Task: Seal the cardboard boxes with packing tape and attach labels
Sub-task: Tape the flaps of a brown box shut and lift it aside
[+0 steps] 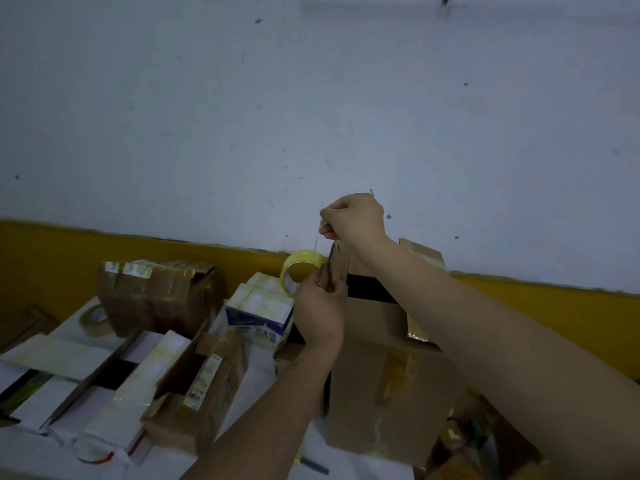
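Tape drawn over open box

Wall fills the upper view. A tall cardboard box stands open on the white surface. The left hand grips a yellow tape roll at its flap; the right hand pinches the tape strip above.

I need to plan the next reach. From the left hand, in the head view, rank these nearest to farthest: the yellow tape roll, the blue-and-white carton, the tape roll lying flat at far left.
From the left hand:
1. Yellow tape roll: just above it, at the fingertips.
2. Blue-and-white carton: just to its left.
3. Flat tape roll: far left, beside the taped brown parcel.
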`<state>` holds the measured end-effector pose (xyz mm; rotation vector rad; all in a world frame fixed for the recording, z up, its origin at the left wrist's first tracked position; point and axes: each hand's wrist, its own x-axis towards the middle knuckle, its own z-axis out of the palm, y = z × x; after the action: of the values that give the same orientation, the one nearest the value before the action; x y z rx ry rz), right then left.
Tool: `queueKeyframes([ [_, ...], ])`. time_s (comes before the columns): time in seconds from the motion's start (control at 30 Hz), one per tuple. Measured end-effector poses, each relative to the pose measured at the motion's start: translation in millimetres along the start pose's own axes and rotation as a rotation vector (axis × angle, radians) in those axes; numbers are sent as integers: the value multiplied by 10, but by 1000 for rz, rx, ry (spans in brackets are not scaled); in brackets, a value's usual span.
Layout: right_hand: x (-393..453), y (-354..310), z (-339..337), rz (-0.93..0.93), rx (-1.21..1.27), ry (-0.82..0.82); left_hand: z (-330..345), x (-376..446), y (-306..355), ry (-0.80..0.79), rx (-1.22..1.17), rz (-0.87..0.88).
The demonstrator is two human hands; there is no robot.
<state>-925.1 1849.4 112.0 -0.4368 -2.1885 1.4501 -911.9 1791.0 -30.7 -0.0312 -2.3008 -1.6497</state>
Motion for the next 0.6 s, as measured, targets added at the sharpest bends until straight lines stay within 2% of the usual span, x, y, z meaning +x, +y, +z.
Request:
queueKeyframes([
  [0.13,55,-41,82,29,61,-30,6,12,28,53,5,-5],
  [0.27,106,-56,264,19,20,-93,-24,61,20,80,-66,-55],
  [0.47,73,10,498,28,-14,-170,-100,222,-186,137,-205,-207],
  [0.6,23,201,546,106,3,-182,-128,314,-396,62,-307,-279],
])
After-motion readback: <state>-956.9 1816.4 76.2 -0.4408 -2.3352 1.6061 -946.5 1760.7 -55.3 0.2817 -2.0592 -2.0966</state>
